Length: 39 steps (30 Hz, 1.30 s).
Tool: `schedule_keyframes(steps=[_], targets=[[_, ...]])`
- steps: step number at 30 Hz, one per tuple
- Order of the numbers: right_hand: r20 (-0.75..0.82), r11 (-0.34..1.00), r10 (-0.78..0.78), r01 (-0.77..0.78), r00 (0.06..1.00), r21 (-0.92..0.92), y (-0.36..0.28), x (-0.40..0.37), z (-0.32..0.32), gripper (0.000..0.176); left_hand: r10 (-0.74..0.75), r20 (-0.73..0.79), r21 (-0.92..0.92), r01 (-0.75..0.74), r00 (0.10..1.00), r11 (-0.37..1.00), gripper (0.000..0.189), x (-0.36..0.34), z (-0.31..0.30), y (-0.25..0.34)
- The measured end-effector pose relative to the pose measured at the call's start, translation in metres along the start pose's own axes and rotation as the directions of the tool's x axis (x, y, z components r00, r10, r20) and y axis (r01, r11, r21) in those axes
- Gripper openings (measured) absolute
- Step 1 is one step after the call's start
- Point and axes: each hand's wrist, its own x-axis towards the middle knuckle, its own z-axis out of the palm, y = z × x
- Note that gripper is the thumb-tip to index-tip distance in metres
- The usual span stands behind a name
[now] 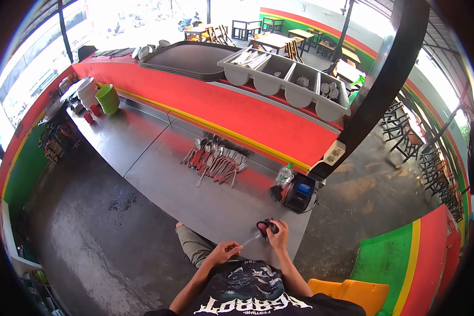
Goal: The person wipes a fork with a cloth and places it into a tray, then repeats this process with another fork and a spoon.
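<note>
- Thin metal utensil (246, 241): it sits at 6 o'clock in the view, over the near edge of the steel counter (158, 179). It runs between the two hands, and it is too small to tell its kind.
- Green bowls (108, 98): a stack at 10 o'clock, at the far end of the counter, just beside a pile of white dishes (87, 89).
- Spoons (216, 160): a loose heap on the counter against the red ledge, at 12 o'clock from the hands and well apart from them.
- Left hand (224, 252): the fingers are closed round the near end of the utensil, at 8 o'clock from the right hand.
- Right hand (279, 237): it is curled tight round a small dark and red thing (266, 226) at the utensil's far end. What that thing is cannot be told.
- Cutlery tray (284, 79): grey with several compartments, on top of the red ledge at 1 o'clock.
- Black box (299, 192): it stands on the counter at 1 o'clock from the right hand, with a bottle (284, 174) touching its left side.
</note>
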Motion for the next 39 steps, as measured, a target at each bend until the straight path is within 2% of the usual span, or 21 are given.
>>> schedule_keyframes(steps=[3, 6, 9, 13, 16, 19, 21, 22, 24, 25, 27, 28, 30, 33, 36, 39], targets=[[-0.08, 0.986, 0.155, -0.149, 0.985, 0.069, 0.017, -0.003, -0.007, 0.026, 0.015, 0.045, -0.015, -0.015, 0.999, 1.0, 0.029, 0.0, -0.01, -0.003], [-0.175, 0.964, 0.257, -0.239, 0.95, 0.118, 0.023, -0.008, -0.012, 0.027, 0.023, 0.003, -0.079, -0.022, 1.0, 0.997, 0.029, 0.004, -0.01, -0.004], [-0.221, 0.97, 0.233, -0.208, 0.947, 0.129, 0.025, -0.007, -0.013, 0.026, 0.064, -0.035, -0.121, -0.068, 0.997, 0.99, 0.029, 0.009, -0.008, -0.002], [-0.234, 0.962, 0.228, -0.181, 0.945, 0.207, -0.005, 0.003, -0.022, 0.026, 0.097, -0.158, -0.223, -0.131, 0.983, 0.966, 0.028, 0.021, 0.004, -0.005], [-0.238, 0.963, 0.145, -0.082, 0.96, 0.256, -0.031, 0.009, -0.026, 0.026, 0.073, -0.222, -0.235, -0.126, 0.972, 0.964, 0.026, 0.027, 0.013, -0.001], [-0.164, 0.955, -0.002, 0.051, 0.986, 0.291, -0.06, 0.003, -0.028, 0.025, 0.064, -0.247, -0.186, -0.112, 0.967, 0.976, 0.024, 0.036, 0.02, -0.007], [0.025, 0.935, -0.15, 0.133, 0.988, 0.329, -0.071, -0.007, -0.026, 0.025, 0.055, -0.246, -0.163, -0.098, 0.968, 0.982, 0.023, 0.038, 0.024, -0.016], [0.116, 0.92, -0.223, 0.169, 0.968, 0.354, -0.075, -0.011, -0.025, 0.026, 0.112, -0.235, -0.104, -0.139, 0.966, 0.985, 0.023, 0.036, 0.026, -0.02], [0.249, 0.897, -0.342, 0.236, 0.906, 0.374, -0.084, -0.015, -0.023, 0.027, 0.222, -0.198, 0.016, -0.223, 0.955, 0.975, 0.023, 0.031, 0.027, -0.025], [0.311, 0.882, -0.397, 0.266, 0.863, 0.388, -0.086, -0.017, -0.023, 0.027, 0.22, -0.206, -0.011, -0.227, 0.953, 0.974, 0.022, 0.03, 0.029, -0.027], [0.291, 0.911, -0.341, 0.238, 0.894, 0.336, -0.084, -0.012, -0.024, 0.027, 0.219, -0.228, -0.064, -0.239, 0.949, 0.969, 0.022, 0.028, 0.031, -0.029], [0.282, 0.924, -0.313, 0.223, 0.907, 0.311, -0.083, -0.009, -0.026, 0.027, 0.149, -0.192, -0.049, -0.161, 0.97, 0.986, 0.022, 0.024, 0.03, -0.018], [0.165, 0.945, -0.27, 0.229, 0.948, 0.231, -0.066, -0.005, -0.02, 0.027, 0.002, -0.127, -0.016, -0.004, 0.992, 1.0, 0.023, 0.013, 0.027, 0.004], [0.047, 0.979, -0.156, 0.148, 0.987, 0.141, -0.044, 0.006, -0.016, 0.028, -0.01, 0.03, 0.055, 0.009, 0.999, 0.998, 0.025, 0.006, 0.014, 0.012], [-0.072, 0.994, -0.02, 0.028, 0.997, 0.109, -0.021, 0.013, -0.017, 0.026, -0.049, 0.069, 0.04, 0.046, 0.996, 0.998, 0.027, -0.002, 0.011, 0.03], [-0.175, 0.987, 0.09, -0.065, 0.98, 0.145, -0.001, 0.017, -0.017, 0.026, 0.034, 0.037, -0.156, -0.028, 0.999, 0.987, 0.025, -0.002, 0.01, 0.023]])
